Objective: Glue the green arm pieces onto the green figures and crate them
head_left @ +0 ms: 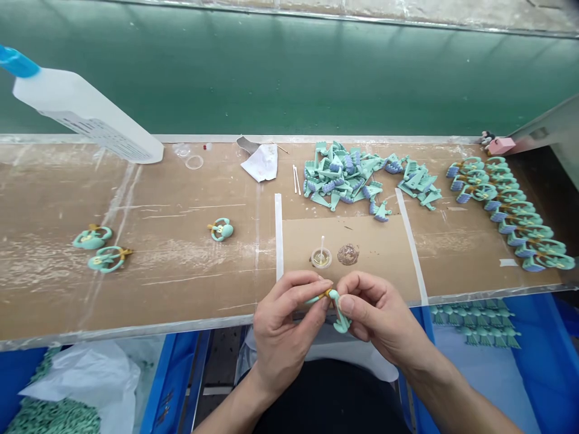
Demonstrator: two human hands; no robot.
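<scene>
Between my hands, at the table's front edge, is a small teal figure [342,324] with an orange-brown part. My left hand [289,325] pinches its left side, fingertips closed round the orange-brown part. The fingers of my right hand [377,313] are pressed on its right side. Just beyond my hands stands a small round cup [321,258] of clear liquid with a white stick in it, beside a dark dried patch [348,254]. Farther back lies a pile of teal and purple pieces [339,172]. A single ring-shaped teal figure [221,229] lies to the left.
Two teal figures [93,237] lie far left, below a leaning white bottle [90,114]. Rows of figures [520,211] fill the right end. Cotton swabs [297,179] and sandpaper [261,161] lie at the back. Blue bins [538,349] hold teal parts below the table.
</scene>
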